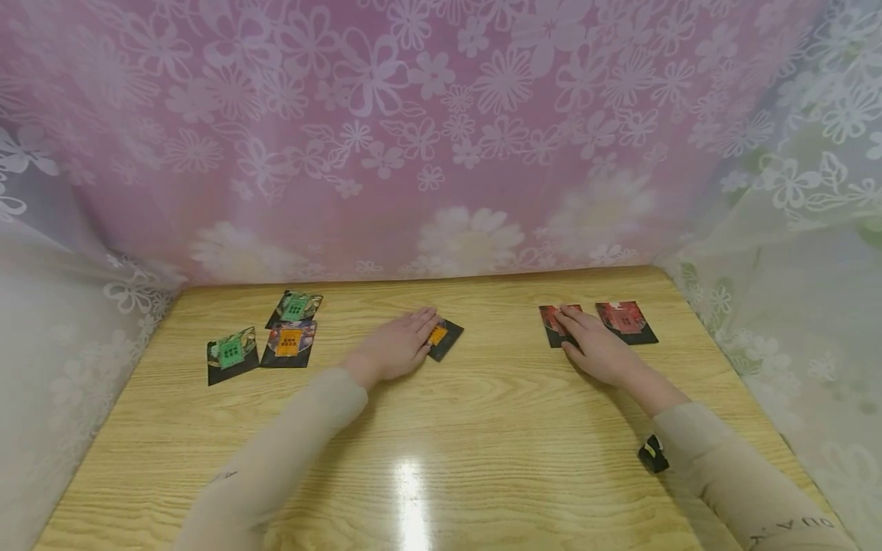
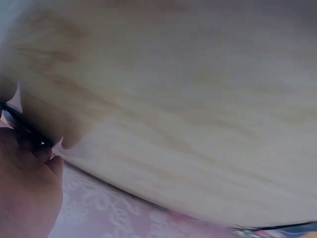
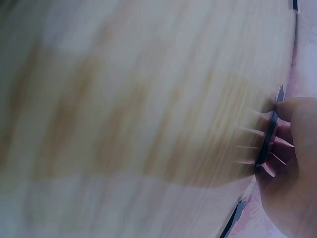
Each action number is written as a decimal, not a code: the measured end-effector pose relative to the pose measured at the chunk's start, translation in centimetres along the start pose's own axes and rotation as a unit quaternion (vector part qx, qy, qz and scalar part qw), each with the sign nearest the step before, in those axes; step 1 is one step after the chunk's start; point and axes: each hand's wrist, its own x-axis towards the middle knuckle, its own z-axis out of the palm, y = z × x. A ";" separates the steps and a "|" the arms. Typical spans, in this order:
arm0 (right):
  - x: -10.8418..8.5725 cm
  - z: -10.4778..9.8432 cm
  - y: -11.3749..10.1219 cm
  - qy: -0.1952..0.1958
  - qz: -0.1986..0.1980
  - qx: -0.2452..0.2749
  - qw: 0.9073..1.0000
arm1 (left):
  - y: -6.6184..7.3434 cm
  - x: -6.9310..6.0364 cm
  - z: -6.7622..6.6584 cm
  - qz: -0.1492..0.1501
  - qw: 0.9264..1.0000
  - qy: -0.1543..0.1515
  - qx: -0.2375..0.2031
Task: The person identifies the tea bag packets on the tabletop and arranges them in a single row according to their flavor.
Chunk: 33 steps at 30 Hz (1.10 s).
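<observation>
Packets (image 1: 446,339) under fingers (image 1: 419,324) show black, orange and red; whether gripped, I cannot tell.

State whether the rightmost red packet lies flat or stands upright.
Flat: the head view shows the rightmost red packet, printed face up, on the table.

From my remote seat I see a wood-grain desk (image 1: 475,436), glare streaking its near part. At left lie a green-labelled packet (image 1: 233,353), an orange-and-purple packet (image 1: 288,344) beside it, and a second green packet (image 1: 295,306) behind. Mid-desk, I make out a skewed black-and-orange packet (image 1: 449,337), partly hidden. Rightward lie a half-covered red packet (image 1: 550,327), another red-and-black packet (image 1: 628,323), and a small black object (image 1: 651,454).
</observation>
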 end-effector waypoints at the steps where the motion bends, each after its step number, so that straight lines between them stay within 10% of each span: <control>1: 0.0 0.0 0.1 0.000 0.000 -0.001 1.000 | 0.3 0.2 -0.1 0.005 1.000 0.000 0.004; 17: 0.1 0.0 0.0 -0.005 0.001 0.006 1.000 | 3.7 2.5 -1.1 0.055 0.998 -0.008 0.027; 33: 0.0 -0.1 0.0 -0.003 -0.001 0.003 1.000 | 6.3 2.7 -1.0 0.004 0.999 0.024 0.029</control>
